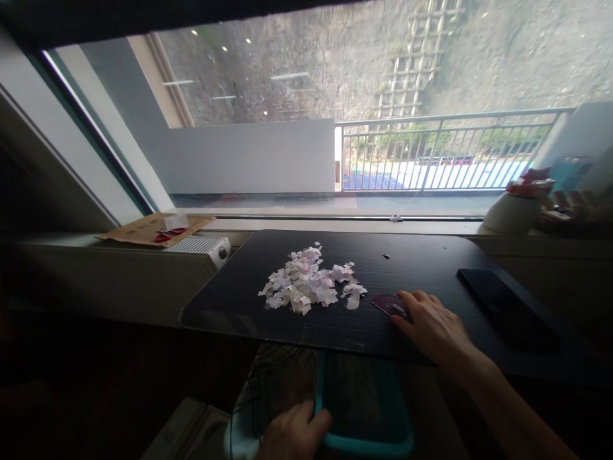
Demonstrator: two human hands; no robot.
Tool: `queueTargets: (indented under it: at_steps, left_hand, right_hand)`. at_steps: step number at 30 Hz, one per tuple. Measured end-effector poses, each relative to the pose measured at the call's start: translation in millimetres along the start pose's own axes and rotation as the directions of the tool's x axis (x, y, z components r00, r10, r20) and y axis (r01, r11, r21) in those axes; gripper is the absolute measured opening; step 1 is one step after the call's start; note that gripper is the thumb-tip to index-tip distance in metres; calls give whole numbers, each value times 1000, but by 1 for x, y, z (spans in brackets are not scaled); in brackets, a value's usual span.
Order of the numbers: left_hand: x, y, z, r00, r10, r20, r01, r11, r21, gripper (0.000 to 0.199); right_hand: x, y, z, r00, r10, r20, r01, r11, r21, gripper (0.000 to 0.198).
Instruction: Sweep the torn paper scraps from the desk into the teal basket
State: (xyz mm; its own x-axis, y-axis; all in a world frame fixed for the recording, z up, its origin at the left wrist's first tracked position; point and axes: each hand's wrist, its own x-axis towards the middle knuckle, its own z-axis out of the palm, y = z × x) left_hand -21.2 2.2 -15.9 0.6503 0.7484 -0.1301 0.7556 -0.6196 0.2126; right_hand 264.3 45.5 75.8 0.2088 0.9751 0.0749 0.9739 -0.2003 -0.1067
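Note:
A heap of small torn or cut paper scraps (306, 281), white with some pink, lies on the black tabletop (412, 255). To its right, my right hand (431, 319) holds a dark reddish card (384, 303), thumb at the near side and fingers over the top; the card rests low against the table. Below the front edge, my left hand (297, 429) grips the rim of a teal plastic bin (405, 441), with its thumb along the rim. Pale bits show dimly inside the bin. Part of my left hand is cut off by the bottom of the view.
A dark phone-like slab (502, 306) lies at the table's right. On the left ledge are a brown paper envelope (129, 230), red-handled scissors (170, 235) and a white radiator (204, 248). A pale rounded container (512, 211) stands on the right sill, before a large window.

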Motion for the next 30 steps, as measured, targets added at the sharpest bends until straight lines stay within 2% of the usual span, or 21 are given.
queueTargets:
  at_steps: [3,6,10,13,17,19,24,27,30]
  left_hand:
    - [-1,9,-8,998,-54,-27,53,998,-43,24]
    - [-2,13,-12,997,-76,-18,75,995,-72,23]
    - [-2,11,-10,996,-84,11,84,994,-72,24]
    - [-1,9,-10,995,-98,20,100,993,-64,23]
    - [1,10,-7,995,-94,29,95,995,-36,23]
    - [2,12,-6,996,-89,13,89,996,-10,24]
    - [2,18,-10,995,-99,2,99,995,-5,21]
    - [1,20,-13,994,-108,32,109,994,-30,20]
    - [0,18,-12,994,-113,-9,112,993,-26,22]
  right_hand:
    - [6,2,1,1000,18,8,-19,999,36,37]
    - [7,7,4,997,77,11,-77,985,151,41]
    - [0,8,18,994,69,-89,-34,935,353,34]
    - [-6,1,31,979,32,-201,91,816,571,27]
    - [-6,-13,41,963,-4,-271,214,621,754,35]
    - [-3,-18,42,958,-23,-284,245,574,781,39]
    - [-1,-22,48,933,56,-356,251,607,754,38]
    - [-2,-25,51,931,103,-350,236,562,793,30]
    - [-3,-24,47,934,133,-331,207,554,806,30]
